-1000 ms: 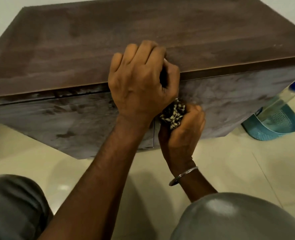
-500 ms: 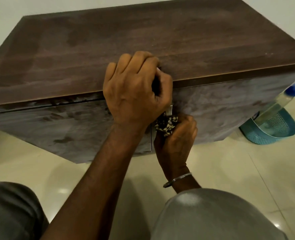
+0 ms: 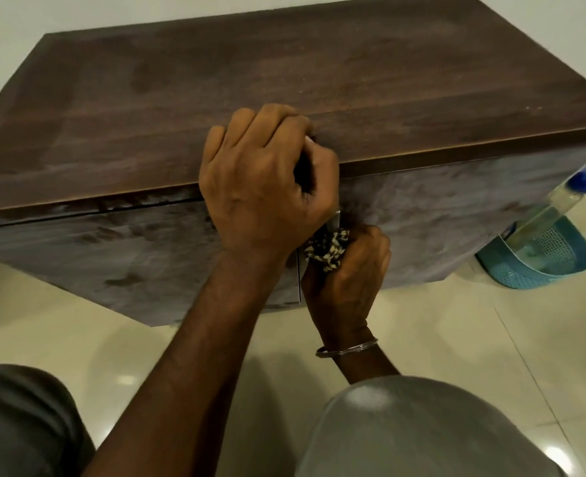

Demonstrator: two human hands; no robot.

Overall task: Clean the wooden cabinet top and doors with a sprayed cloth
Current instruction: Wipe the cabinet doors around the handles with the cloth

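The dark wooden cabinet top (image 3: 284, 80) fills the upper view, with smeared doors (image 3: 119, 256) below its front edge. My left hand (image 3: 264, 187) is at that front edge, near the seam between the doors. Its fingers curl round the upper edge of the left door. Just below it, my right hand (image 3: 350, 273) grips a bunched black-and-cream patterned cloth (image 3: 327, 249) and holds it against the door edge by a metal strip. Most of the cloth is hidden inside the fist.
A clear spray bottle (image 3: 556, 201) with a blue cap leans in a teal mesh basket (image 3: 511, 273) on the floor, right of the cabinet. My knees in grey trousers (image 3: 422, 428) are at the bottom. Glossy cream floor tiles (image 3: 491, 339) surround the cabinet.
The view has shifted slightly, so the cabinet sits lower in frame. Both hands stay together at the door seam, and the right fist with the cloth stays tucked under the left hand.
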